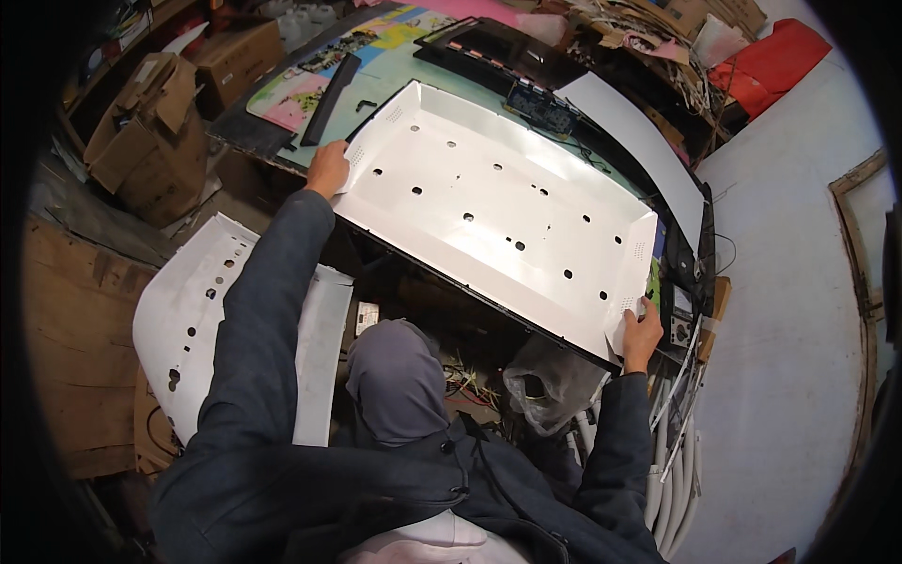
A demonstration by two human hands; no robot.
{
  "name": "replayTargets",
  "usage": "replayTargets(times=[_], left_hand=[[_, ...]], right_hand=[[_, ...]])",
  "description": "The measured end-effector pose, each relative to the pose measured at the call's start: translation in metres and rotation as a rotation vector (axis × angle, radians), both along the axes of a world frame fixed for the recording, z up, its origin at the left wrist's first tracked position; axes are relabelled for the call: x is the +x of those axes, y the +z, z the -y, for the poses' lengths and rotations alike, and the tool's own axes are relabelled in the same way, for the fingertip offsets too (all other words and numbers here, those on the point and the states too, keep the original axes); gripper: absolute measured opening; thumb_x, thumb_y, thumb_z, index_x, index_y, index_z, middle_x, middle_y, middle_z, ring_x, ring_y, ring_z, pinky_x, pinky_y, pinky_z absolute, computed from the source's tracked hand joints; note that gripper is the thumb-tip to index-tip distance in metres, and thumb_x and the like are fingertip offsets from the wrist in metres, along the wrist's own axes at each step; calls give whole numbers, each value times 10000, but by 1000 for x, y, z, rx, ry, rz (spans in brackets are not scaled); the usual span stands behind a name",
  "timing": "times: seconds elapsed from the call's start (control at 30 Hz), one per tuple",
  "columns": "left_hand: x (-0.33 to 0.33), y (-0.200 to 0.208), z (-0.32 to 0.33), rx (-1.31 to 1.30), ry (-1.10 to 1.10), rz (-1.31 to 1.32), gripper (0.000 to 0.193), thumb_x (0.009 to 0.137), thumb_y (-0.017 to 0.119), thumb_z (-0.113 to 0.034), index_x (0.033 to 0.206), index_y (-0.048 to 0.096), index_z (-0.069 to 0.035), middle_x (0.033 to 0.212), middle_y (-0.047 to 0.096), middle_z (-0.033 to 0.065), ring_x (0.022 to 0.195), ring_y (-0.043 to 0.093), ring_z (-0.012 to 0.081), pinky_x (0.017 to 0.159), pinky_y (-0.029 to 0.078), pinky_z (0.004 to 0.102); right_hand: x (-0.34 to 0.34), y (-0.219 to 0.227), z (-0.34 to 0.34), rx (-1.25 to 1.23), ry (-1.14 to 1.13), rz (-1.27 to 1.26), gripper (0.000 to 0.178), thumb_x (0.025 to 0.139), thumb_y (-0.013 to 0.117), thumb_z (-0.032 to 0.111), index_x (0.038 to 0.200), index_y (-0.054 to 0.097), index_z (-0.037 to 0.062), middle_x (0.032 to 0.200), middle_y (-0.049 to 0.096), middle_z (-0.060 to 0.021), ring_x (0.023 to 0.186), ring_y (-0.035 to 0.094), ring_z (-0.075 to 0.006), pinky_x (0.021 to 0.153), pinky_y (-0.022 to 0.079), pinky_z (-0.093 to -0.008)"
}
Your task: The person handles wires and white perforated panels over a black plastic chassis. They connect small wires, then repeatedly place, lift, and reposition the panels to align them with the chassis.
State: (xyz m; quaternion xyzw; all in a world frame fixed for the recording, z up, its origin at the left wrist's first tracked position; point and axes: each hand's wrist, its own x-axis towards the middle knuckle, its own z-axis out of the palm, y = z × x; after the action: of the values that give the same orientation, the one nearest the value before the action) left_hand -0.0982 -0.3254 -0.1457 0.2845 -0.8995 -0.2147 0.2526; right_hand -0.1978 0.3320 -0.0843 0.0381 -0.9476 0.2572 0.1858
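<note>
Reflector tray (512,211): over the surface (395,68), near edge overhanging it
Left hand (329,169): curled around one short end
Right hand (643,331): same grip, opposite end
Short ends: we'd keep 'em level, corners could crease

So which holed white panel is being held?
The tray-like panel, with left hand and right hand at its opposite ends; the other holed panel, lower left, has neither hand on it.
</note>
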Motion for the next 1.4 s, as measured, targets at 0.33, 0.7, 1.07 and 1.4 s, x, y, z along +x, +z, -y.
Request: replayTargets(times=[0.33,0.7,1.07,1.4], left_hand=[[-7,-6,16,-80,-8,20,272,916,527,-40,1137,684,-20,1091,697,241,1042,645,438,892,518,508],[1,10,0,-82,9,58,167,945,507,-73,1006,646,-5,1000,689,252,979,654,467,830,523,540],[4,25,-26,-392,-140,224,347,895,670,-136,1235,655,-69,1354,606,166,1244,554,374,1015,463,458],[10,23,-109,-216,-796,348,568,953,613,-415,1401,569,-70,1516,486,177,1398,435,374,1111,385,457]], right_hand=[[-1,-5,-4,105,47,13,360,792,759,108,1123,698,-21,1049,718,-224,946,700,-354,847,533,-403],[19,7,13,278,-9,54,326,848,739,175,1145,704,47,1069,719,-216,1000,680,-399,882,524,-452],[15,0,3,351,36,-17,300,868,725,172,1146,686,67,1080,701,-198,1003,658,-410,870,517,-482],[8,-5,-2,289,49,25,287,856,719,115,1131,692,41,1074,698,-205,1005,656,-413,887,515,-479]])
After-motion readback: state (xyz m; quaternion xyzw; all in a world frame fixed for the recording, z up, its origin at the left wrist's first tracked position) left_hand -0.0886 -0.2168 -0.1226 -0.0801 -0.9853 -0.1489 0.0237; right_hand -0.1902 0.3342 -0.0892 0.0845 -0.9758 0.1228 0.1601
